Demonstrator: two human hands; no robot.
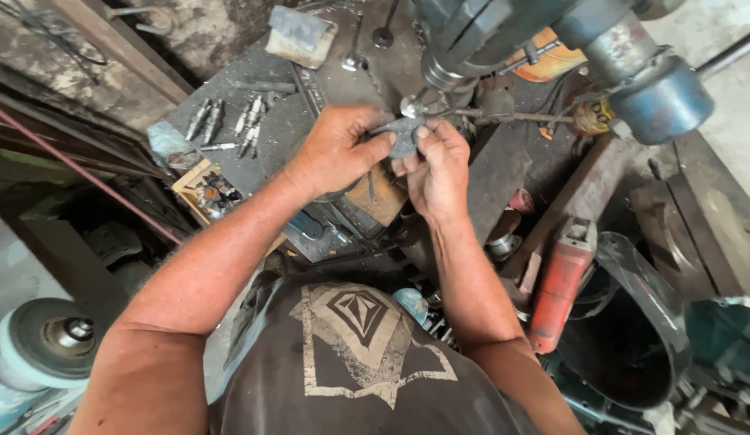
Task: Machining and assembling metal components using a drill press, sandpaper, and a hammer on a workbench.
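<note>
We look down on our two hands meeting just under the nose of a drill press, over the middle of a dark steel desk. Our left hand and our right hand share one small grey metal piece. The left grip pinches its left edge between thumb and forefinger, the right grip closes on its near right side, so both are narrow and full. Held from two sides like this, the piece sits steady and level close to the spindle, where it seems to need lining up.

The piece looks flat, dull and irregular in outline, like cut plate; its far edge is hidden by fingers. The machine head above is painted blue-grey, chipped and oily, with a round blue housing at far right.

On the far left of the desk a row of drill bits lies side by side, within easy reach. Near right, an orange angle grinder rests beside a black bucket. At near left stands a pale grinding wheel.
</note>
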